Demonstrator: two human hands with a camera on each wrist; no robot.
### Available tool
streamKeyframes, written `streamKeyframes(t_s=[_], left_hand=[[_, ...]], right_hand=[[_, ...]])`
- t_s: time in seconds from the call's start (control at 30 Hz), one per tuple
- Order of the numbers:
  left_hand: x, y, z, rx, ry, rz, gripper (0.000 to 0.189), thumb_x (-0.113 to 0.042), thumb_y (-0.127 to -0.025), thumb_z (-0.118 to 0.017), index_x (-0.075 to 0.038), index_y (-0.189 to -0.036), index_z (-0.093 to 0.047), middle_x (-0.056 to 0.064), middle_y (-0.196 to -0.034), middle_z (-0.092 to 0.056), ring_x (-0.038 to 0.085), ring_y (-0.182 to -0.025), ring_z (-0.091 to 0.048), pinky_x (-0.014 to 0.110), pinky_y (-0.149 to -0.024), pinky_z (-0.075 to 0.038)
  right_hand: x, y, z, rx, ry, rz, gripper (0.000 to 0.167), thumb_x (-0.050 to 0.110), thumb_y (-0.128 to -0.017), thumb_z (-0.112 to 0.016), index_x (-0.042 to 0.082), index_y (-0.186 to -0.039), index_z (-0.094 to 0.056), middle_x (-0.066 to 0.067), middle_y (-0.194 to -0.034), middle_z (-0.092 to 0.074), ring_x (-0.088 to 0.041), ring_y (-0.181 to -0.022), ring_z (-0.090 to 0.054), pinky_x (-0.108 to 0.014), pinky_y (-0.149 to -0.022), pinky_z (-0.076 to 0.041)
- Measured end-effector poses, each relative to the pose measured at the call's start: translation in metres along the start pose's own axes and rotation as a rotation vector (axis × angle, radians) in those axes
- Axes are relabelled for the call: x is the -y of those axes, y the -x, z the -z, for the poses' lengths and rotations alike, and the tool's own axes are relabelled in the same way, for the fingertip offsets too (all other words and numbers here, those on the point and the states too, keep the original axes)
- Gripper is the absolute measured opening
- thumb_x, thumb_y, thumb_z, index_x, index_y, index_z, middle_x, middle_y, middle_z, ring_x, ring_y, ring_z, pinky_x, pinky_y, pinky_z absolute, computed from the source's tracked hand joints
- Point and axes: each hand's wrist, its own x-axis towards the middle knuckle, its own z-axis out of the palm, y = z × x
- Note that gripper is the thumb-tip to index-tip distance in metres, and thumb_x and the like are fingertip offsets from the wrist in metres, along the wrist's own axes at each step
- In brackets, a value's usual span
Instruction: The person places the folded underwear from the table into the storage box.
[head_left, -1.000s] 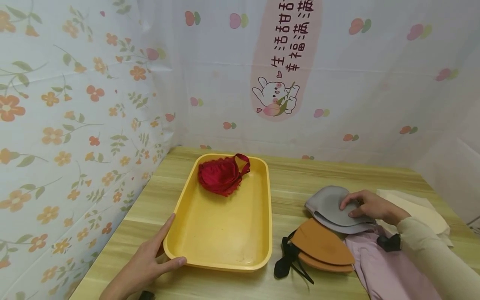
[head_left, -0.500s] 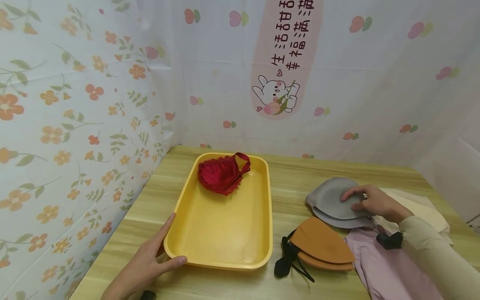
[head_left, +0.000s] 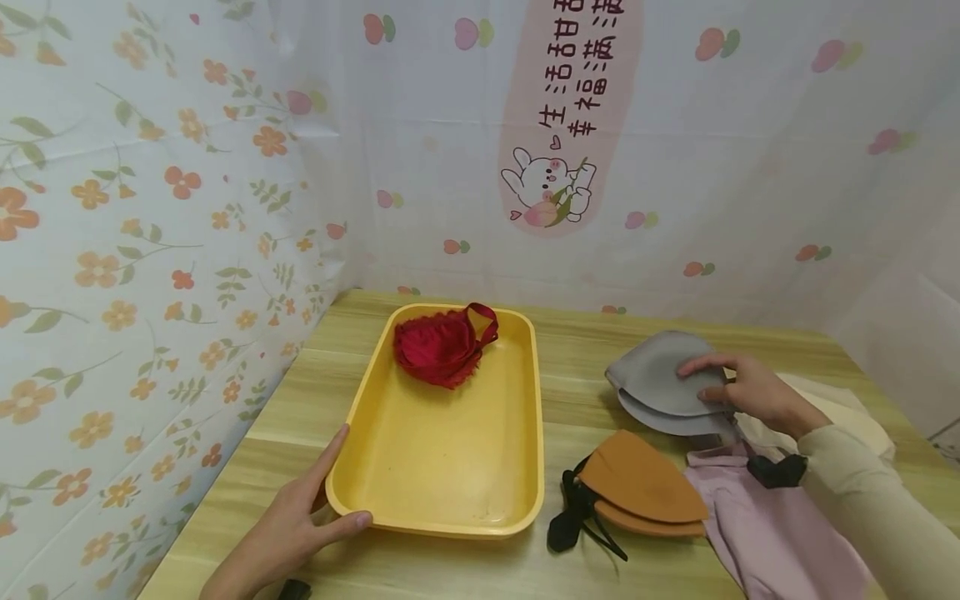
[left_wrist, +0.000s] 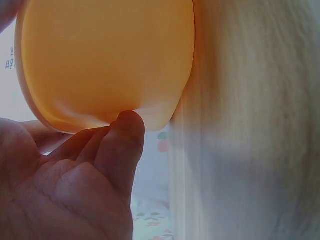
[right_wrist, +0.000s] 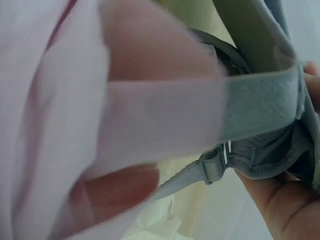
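My right hand (head_left: pixel 757 390) holds a folded grey bra (head_left: pixel 667 379), fingers and thumb pinching its cups above the right side of the table. In the right wrist view, the bra's strap slider (right_wrist: pixel 214 164) and band show, while pink fabric (right_wrist: pixel 55 125) fills the left of that view. My left hand (head_left: pixel 300 521) holds the near left corner of a yellow tray (head_left: pixel 542 433), with the thumb along the front and fingers along the left side. In the left wrist view, its fingers press the tray's outer wall (left_wrist: pixel 110 60). Inside the tray's far end lies a red bra (head_left: pixel 438 346).
Right of the tray lies a folded orange-brown bra (head_left: pixel 641 483) with black straps (head_left: pixel 573 512). A pink garment (head_left: pixel 772 533) is spread under the right forearm, and cream cloth (head_left: pixel 843 408) lies behind it. Patterned sheets (head_left: pixel 420 167) hang at the back and left.
My right hand has lifted the grey bra up and slightly away, showing more of the pink garment's edge. The left hand and tray stay put.
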Motion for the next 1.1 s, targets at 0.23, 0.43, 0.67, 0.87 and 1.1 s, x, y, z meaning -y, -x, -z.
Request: streamKeyframes(t_s=[0.23,0.43,0.67,0.87,1.1], left_hand=[[0.0,0.0,0.001,-0.008,-0.013,-0.01,0.102,-0.031,-0.092,-0.074,-0.025,-0.163,-0.002,0.026,-0.166,-0.016,0.044,-0.143,-0.042,0.037,-0.104,-0.051],[0.0,0.002,-0.001,-0.027,-0.019,-0.016,0.103,-0.031,-0.09,-0.076,-0.023,-0.164,-0.004,0.027,-0.165,-0.021,0.043,-0.14,-0.045,0.022,-0.102,-0.05],[0.0,0.002,-0.003,-0.04,-0.005,-0.032,0.103,-0.029,-0.09,-0.077,-0.024,-0.164,-0.005,0.027,-0.164,-0.025,0.04,-0.138,-0.048,0.012,-0.098,-0.046],[0.0,0.002,-0.003,-0.036,0.006,-0.03,0.103,-0.029,-0.09,-0.076,-0.023,-0.164,-0.005,0.027,-0.164,-0.023,0.04,-0.139,-0.046,0.011,-0.098,-0.045],[0.001,0.002,-0.006,-0.05,0.008,-0.032,0.103,-0.028,-0.09,-0.077,-0.024,-0.164,-0.005,0.027,-0.163,-0.026,0.039,-0.136,-0.049,0.011,-0.096,-0.046]], right_hand=[[0.006,-0.001,0.006,-0.072,-0.024,0.002,0.04,0.009,-0.094,-0.068,0.003,-0.132,-0.063,-0.031,-0.152,-0.037,-0.018,-0.116,-0.053,-0.028,-0.072,-0.056],[0.013,-0.005,0.013,-0.153,-0.077,0.033,0.039,0.012,-0.095,-0.069,0.01,-0.134,-0.063,-0.001,-0.137,-0.05,0.007,-0.096,-0.056,-0.027,-0.071,-0.056],[0.028,-0.004,0.021,-0.227,-0.15,0.076,0.04,0.013,-0.098,-0.065,0.011,-0.138,-0.06,0.027,-0.12,-0.047,0.009,-0.097,-0.058,-0.019,-0.074,-0.055],[0.044,-0.003,0.027,-0.252,-0.309,0.118,0.039,0.006,-0.099,-0.061,0.01,-0.138,-0.06,0.019,-0.126,-0.047,0.005,-0.097,-0.059,-0.018,-0.072,-0.055],[0.064,-0.005,0.033,-0.265,-0.452,0.114,0.038,0.007,-0.098,-0.063,0.015,-0.135,-0.064,0.015,-0.131,-0.043,0.001,-0.101,-0.057,-0.017,-0.073,-0.054]])
